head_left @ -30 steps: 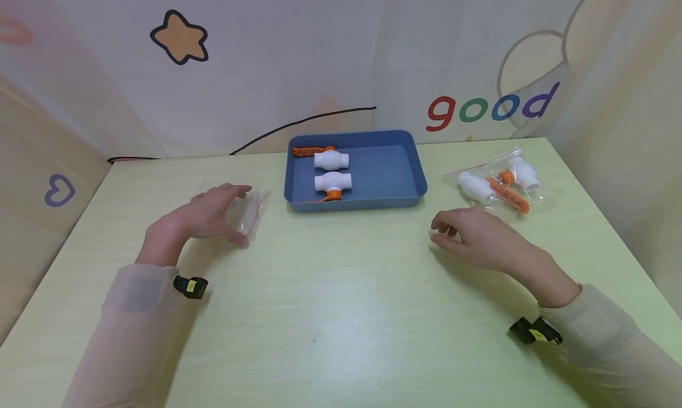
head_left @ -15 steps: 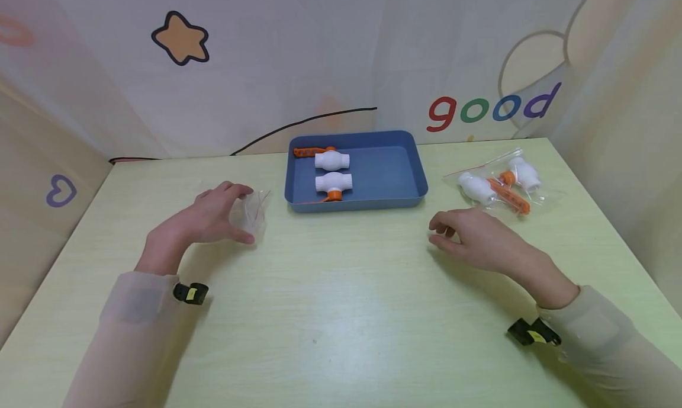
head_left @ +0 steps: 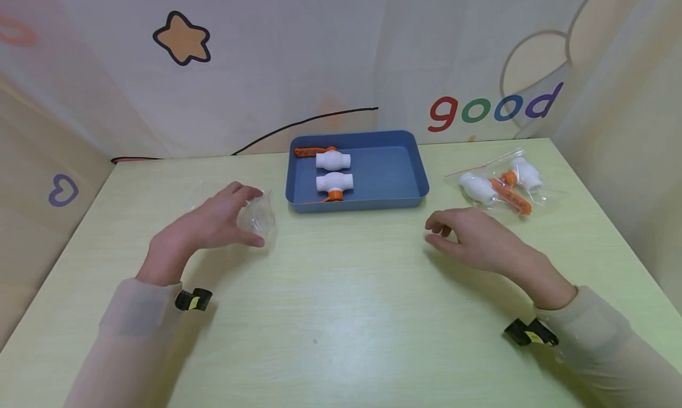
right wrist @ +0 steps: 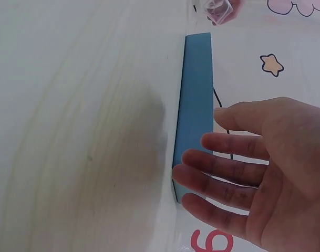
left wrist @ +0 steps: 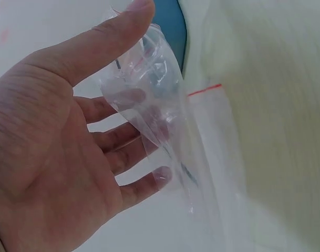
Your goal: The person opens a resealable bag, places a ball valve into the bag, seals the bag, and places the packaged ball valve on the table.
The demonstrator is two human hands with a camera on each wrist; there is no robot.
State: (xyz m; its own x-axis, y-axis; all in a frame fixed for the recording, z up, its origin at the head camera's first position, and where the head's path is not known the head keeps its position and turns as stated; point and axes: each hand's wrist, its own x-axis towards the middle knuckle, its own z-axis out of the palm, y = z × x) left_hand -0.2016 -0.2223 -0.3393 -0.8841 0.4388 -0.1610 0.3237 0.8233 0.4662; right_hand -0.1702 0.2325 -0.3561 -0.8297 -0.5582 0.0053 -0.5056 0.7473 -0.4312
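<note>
Left hand (head_left: 213, 221) and right hand (head_left: 482, 240) are loosely spread, a clear bag (head_left: 258, 217) bracketed by the left at eight o'clock from the blue tray (head_left: 386, 172); likely light, limp, slippery, it is best pinched at its edge.

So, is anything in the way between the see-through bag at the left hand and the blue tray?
Nothing I can see: just bare table lies between the bag at the left hand and the tray. Its raised rim would probably need crossing, though.

The word "good" (head_left: 497, 108) on the backdrop (head_left: 298, 58); yellow wrist labels (head_left: 194, 303) apparently too small to read
</note>
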